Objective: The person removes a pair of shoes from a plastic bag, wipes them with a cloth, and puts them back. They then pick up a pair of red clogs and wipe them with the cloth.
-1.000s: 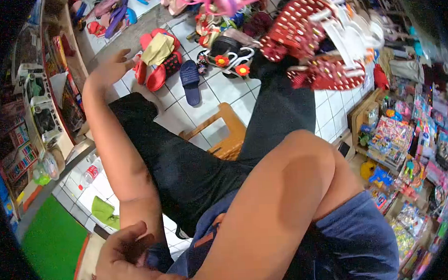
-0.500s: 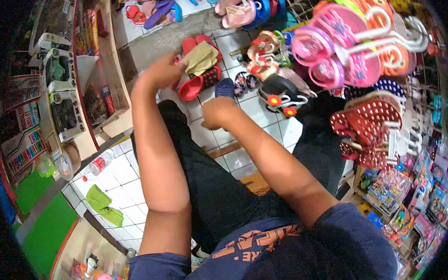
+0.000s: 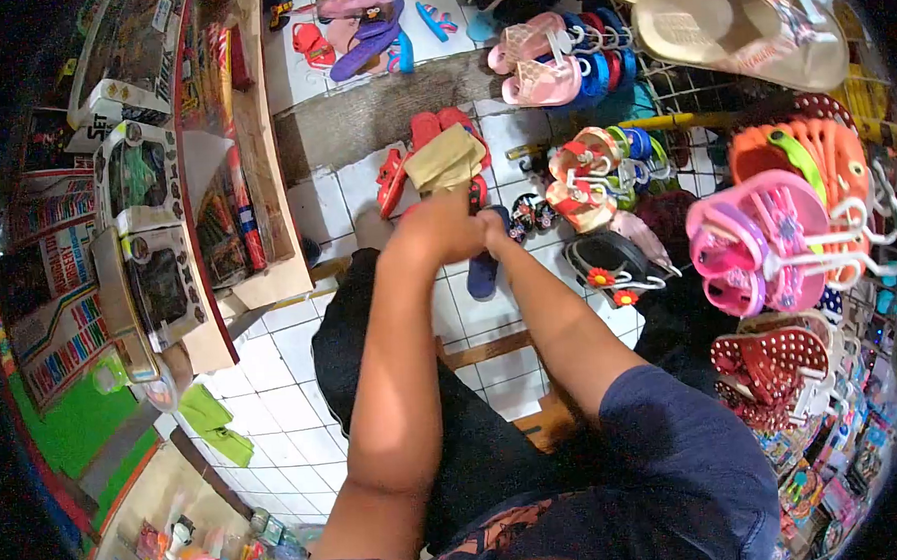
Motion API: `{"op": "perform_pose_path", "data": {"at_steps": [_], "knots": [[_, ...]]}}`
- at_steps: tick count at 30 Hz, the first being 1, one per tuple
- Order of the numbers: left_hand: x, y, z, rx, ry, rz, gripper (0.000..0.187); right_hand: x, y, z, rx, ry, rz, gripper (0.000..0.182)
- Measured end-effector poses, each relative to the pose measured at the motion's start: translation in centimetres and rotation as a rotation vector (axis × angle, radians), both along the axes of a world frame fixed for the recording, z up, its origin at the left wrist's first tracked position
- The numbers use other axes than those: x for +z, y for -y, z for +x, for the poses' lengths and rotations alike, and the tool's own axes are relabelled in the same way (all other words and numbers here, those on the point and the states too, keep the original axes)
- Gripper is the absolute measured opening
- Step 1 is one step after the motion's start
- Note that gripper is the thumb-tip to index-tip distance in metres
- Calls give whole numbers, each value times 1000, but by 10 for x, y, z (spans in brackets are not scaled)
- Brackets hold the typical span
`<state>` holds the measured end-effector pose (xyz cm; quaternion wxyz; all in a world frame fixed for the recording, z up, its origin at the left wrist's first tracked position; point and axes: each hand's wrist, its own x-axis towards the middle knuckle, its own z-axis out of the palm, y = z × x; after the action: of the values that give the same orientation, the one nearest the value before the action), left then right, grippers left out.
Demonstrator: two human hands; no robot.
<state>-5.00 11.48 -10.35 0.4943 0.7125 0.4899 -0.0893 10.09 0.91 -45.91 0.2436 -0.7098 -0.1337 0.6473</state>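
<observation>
1. Head view: the left hand (image 3: pixel 436 230) and right hand (image 3: pixel 488 224) meet, touching, over the tiled floor (image 3: pixel 272 368); the fingers are curled inward, but how tightly, and whether they grip anything, I cannot tell.
2. A tan cloth (image 3: pixel 446 160) lies just beyond the knuckles, draped over red sandals (image 3: pixel 432 131); whether the fingers touch it is hidden.
3. A navy slipper (image 3: pixel 483 273) lies on the floor below the right hand; a black sandal with red flowers (image 3: pixel 608 268) sits to its right; pink sandals (image 3: pixel 757 246) hang on hangers nearby.
</observation>
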Motion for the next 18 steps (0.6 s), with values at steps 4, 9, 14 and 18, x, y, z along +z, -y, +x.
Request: {"op": "perform_pose_path", "data": {"at_steps": [4,9,14,18], "knots": [[3,12,9,12,17,-20,53,-33,-65,-10,-26,568,301,85],[8,13,13,-26,-110,-53,59,3,-117,-13,-33,584,214,124],[10,13,11,-38,-138,-97,60,-17,-136,-24,-76,795,130,91],[16,8,6,-20,-129,-106,57,42,-132,-21,-3,792,144,61]]}}
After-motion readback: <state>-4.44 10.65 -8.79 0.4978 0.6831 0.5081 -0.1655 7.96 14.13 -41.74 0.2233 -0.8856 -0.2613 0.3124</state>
